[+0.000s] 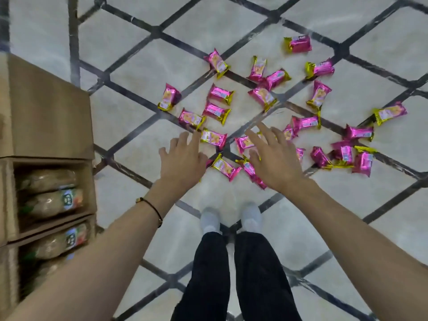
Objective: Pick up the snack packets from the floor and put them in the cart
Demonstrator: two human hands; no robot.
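Note:
Several pink and gold snack packets (264, 96) lie scattered over the pale tiled floor (129, 107), from the middle of the view out to the right. My left hand (183, 158) stretches out above the nearest packets, fingers spread and holding nothing. A packet (213, 138) lies just past its fingertips. My right hand (273, 156) hovers beside it, also spread and empty, and it covers part of a few packets (245, 142) beneath it. No cart is in view.
Open cardboard boxes (46, 117) holding wrapped food packs (53, 202) stand at the left edge. My legs in dark trousers and pale shoes (209, 220) stand just below the hands. Dark diagonal lines cross the floor.

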